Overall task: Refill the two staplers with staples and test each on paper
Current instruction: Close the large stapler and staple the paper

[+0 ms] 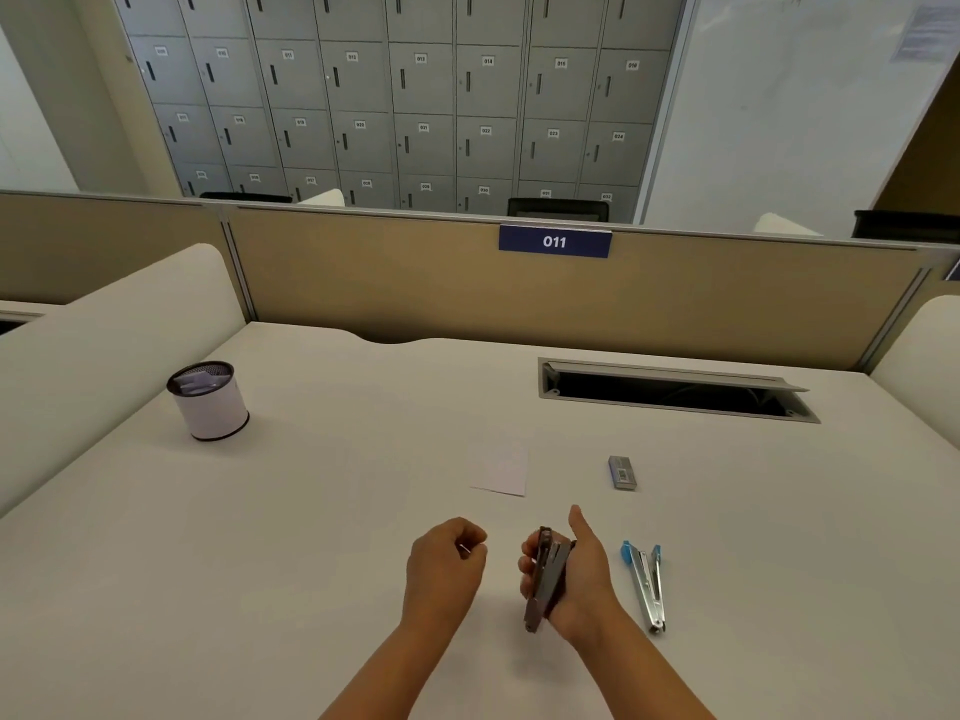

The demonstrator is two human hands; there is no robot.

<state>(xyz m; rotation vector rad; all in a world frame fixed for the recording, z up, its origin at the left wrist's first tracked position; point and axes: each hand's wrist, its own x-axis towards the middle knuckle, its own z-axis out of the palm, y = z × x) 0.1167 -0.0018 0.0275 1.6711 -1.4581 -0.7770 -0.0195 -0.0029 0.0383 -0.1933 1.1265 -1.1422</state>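
Observation:
My right hand (584, 574) grips a dark grey stapler (544, 576) just above the desk, fingers wrapped round it and thumb up. My left hand (447, 561) hovers to its left and pinches a small silvery strip of staples (464, 549) between curled fingers. A blue stapler (645, 584) lies on the desk to the right, opened out with its metal channel showing. A small white sheet of paper (501, 470) lies flat further back. A grey and blue staple box (622, 472) sits to the right of the paper.
A round white pen cup with a black mesh rim (209, 400) stands at the far left of the white desk (311, 511). An open cable slot (675, 389) is set into the desk at the back right. A tan partition with a 011 sign (555, 241) closes off the back.

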